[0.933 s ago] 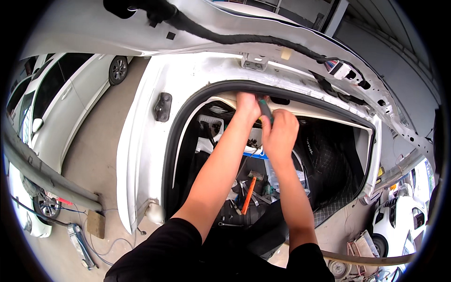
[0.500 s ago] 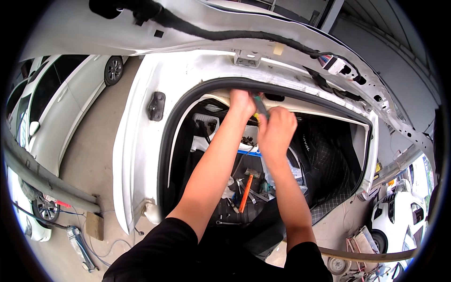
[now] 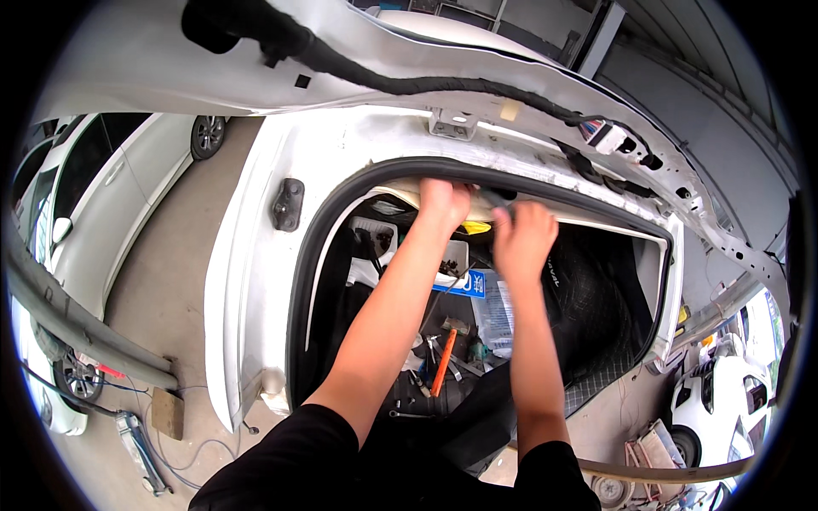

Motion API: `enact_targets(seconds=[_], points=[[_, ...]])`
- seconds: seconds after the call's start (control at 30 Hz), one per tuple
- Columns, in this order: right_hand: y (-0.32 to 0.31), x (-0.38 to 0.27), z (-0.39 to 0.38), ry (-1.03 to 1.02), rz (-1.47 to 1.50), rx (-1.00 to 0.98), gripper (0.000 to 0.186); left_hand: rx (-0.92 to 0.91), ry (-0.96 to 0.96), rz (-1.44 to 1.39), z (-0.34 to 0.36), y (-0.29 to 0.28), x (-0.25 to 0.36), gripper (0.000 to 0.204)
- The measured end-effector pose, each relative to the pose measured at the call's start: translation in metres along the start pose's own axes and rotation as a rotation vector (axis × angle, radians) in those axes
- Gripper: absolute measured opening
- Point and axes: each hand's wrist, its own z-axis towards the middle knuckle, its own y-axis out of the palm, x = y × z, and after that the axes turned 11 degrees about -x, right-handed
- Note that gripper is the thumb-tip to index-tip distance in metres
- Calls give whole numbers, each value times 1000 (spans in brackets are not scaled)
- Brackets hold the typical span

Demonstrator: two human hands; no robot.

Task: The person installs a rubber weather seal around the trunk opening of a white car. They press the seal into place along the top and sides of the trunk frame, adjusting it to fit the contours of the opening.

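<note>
Both my hands are at the far edge of an open white car trunk, just below its black rubber seal (image 3: pixel 409 165). My left hand (image 3: pixel 444 203) is closed at the light inner lip under the seal; its fingertips are hidden. To its right, my right hand (image 3: pixel 527 238) is closed round a slim greenish-grey tool (image 3: pixel 494 200), smeared by motion. The tool's tip points toward the left hand, and its kind cannot be told. A yellow piece (image 3: pixel 475 227) shows beneath the hands. Below lie white bins (image 3: pixel 452 258) of small dark parts.
In the trunk lie an orange-handled hammer (image 3: pixel 443 366), several wrenches (image 3: pixel 413 415), a blue plate (image 3: pixel 464 285) and a clear bag (image 3: pixel 492 319). The raised lid (image 3: pixel 358 51) with its black wiring harness (image 3: pixel 443 85) hangs overhead. A floor jack (image 3: pixel 141 451) stands at left.
My right hand has moved right, away from the left hand, with the tool. The left hand stays at the trunk's edge. The whole view has shifted a little.
</note>
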Motion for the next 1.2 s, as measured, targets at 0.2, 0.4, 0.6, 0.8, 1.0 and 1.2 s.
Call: enact_targets(seconds=[0.2, 0.4, 0.6, 0.8, 1.0, 1.2], points=[[10, 8, 11, -23, 17, 0, 33, 4, -14, 1, -2, -3, 3, 21], [-9, -27, -6, -147, 8, 88, 25, -19, 18, -26, 4, -7, 3, 19], [10, 7, 21, -41, -106, 40, 29, -1, -7, -36, 1, 2, 2, 24], [-9, -32, -8, -149, -9, 74, 28, -5, -20, -38, 4, -5, 5, 21], [10, 12, 23, -42, -60, -11, 27, 20, 19, -60, 0, 2, 1, 20], [-14, -42, -18, -175, 15, 39, 27, -25, -58, -23, -1, -7, 8, 19]])
